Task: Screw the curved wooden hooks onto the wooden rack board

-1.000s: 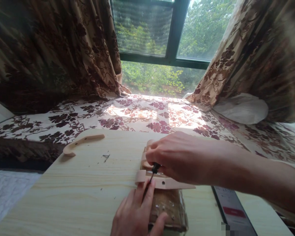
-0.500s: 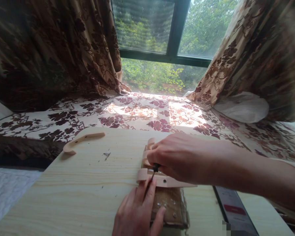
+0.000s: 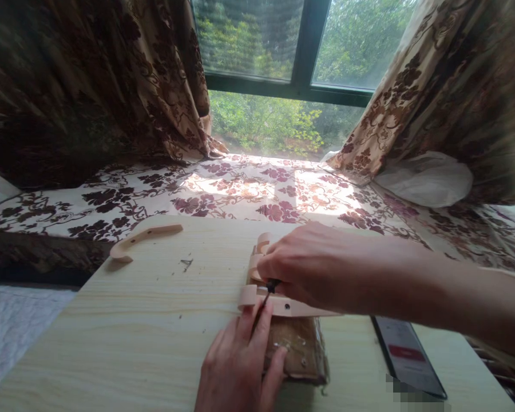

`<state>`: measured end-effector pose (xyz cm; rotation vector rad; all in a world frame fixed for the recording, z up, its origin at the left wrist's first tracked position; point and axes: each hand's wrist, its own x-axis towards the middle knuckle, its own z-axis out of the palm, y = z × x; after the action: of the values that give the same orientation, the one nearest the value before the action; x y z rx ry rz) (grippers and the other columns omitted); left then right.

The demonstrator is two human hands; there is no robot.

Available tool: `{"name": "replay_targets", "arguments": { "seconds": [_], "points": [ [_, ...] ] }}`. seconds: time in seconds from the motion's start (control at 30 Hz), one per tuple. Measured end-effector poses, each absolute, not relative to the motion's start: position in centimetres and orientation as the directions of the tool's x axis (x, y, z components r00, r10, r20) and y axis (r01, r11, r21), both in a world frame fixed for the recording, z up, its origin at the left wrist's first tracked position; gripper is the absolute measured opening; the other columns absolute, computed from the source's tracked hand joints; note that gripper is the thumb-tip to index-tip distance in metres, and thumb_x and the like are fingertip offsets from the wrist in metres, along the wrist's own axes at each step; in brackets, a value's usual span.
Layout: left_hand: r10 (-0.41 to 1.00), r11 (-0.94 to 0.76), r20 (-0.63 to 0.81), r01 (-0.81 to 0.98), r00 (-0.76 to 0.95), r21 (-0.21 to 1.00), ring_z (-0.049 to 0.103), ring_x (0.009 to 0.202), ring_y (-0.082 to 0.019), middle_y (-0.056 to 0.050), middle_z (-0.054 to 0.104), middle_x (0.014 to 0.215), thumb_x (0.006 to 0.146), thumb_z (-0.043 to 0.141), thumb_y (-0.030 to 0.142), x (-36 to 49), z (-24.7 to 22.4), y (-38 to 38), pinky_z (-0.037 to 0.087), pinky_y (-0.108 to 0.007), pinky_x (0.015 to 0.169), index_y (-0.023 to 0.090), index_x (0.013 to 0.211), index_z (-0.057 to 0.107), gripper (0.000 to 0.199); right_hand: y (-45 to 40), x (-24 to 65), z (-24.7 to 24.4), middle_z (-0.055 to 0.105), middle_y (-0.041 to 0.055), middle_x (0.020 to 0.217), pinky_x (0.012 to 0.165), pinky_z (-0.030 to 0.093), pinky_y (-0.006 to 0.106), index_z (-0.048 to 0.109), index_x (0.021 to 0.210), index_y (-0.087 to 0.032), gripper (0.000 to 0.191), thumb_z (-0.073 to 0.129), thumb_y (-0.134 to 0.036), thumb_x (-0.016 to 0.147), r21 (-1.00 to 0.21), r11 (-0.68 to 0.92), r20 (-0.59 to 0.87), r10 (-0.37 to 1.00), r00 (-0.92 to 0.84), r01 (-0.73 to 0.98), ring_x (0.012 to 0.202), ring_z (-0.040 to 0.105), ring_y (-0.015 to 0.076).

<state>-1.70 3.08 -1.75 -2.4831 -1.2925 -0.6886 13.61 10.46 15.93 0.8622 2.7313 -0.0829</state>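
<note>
My right hand [image 3: 302, 260] is closed around the dark handle of a screwdriver [image 3: 273, 284], most of it hidden in the fist. Its thin shaft slants down and left to the fingertips of my left hand [image 3: 242, 357]. Those fingertips press on a pale wooden hook [image 3: 300, 306], which has a curled end at left and a dark hole or screw in its arm. My left thumb rests on the brown block [image 3: 298, 346] under the hook. Beyond, partly behind my right hand, more curled wooden pieces [image 3: 264, 241] lie on the block. Where exactly the screwdriver tip sits is hidden.
Another wooden hook [image 3: 154, 231] lies at the far left of the light wooden table [image 3: 111, 343]. A few screws [image 3: 186, 264] lie near it. A phone [image 3: 405, 355] is at the right. Behind the table stretches a flowered window seat [image 3: 240, 200].
The view has shifted slightly, so the table and hands sit a little higher. My right hand has turned slightly on the screwdriver; my left fingers keep their place on the hook.
</note>
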Motion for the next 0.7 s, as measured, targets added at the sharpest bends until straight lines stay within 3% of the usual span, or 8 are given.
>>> {"name": "replay_targets", "arguments": {
  "seconds": [0.17, 0.4, 0.57, 0.7],
  "points": [
    [0.703, -0.567, 0.517, 0.824, 0.488, -0.007, 0.065, 0.093, -0.024, -0.014, 0.061, 0.119, 0.086, 0.043, 0.030, -1.55, -1.48, 3.01, 0.056, -0.032, 0.072, 0.008, 0.122, 0.051, 0.043, 10.56, 13.52, 15.54, 0.059, 0.0021, 0.063, 0.046, 0.018, 0.028, 0.063, 0.073, -0.016, 0.017, 0.051, -0.019, 0.085, 0.068, 0.794, -0.250, 0.599, -0.761, 0.603, 0.047, 0.033, 0.0089],
    [0.711, -0.569, 0.512, 0.822, 0.482, 0.016, 0.064, 0.095, -0.023, -0.013, 0.059, 0.123, 0.088, 0.041, 0.030, -1.65, -1.49, 2.88, 0.055, -0.032, 0.073, 0.009, 0.123, 0.051, 0.043, 10.96, 13.75, 15.56, 0.062, 0.0033, 0.075, 0.053, 0.027, 0.027, 0.061, 0.078, -0.016, 0.010, 0.053, -0.012, 0.082, 0.004, 0.844, -0.237, 0.521, -0.820, 0.536, 0.061, 0.046, 0.0112],
    [0.716, -0.570, 0.509, 0.821, 0.477, 0.033, 0.064, 0.097, -0.024, -0.013, 0.059, 0.123, 0.088, 0.042, 0.030, -1.72, -1.46, 2.97, 0.055, -0.032, 0.075, 0.009, 0.124, 0.050, 0.043, 10.76, 13.78, 15.06, 0.059, 0.0027, 0.067, 0.049, 0.021, 0.028, 0.059, 0.075, -0.016, 0.016, 0.049, -0.018, 0.087, 0.059, 0.840, -0.202, 0.539, -0.818, 0.539, 0.052, 0.039, 0.0102],
    [0.726, -0.573, 0.497, 0.818, 0.475, 0.054, 0.063, 0.099, -0.024, -0.013, 0.057, 0.126, 0.088, 0.043, 0.029, -1.64, -1.28, 3.00, 0.055, -0.033, 0.076, 0.009, 0.127, 0.048, 0.044, 10.48, 13.63, 15.60, 0.056, 0.0004, 0.060, 0.047, 0.019, 0.027, 0.060, 0.074, -0.016, 0.010, 0.055, -0.018, 0.083, 0.089, 0.791, -0.225, 0.608, -0.762, 0.605, 0.046, 0.034, 0.0088]
  ]
}}
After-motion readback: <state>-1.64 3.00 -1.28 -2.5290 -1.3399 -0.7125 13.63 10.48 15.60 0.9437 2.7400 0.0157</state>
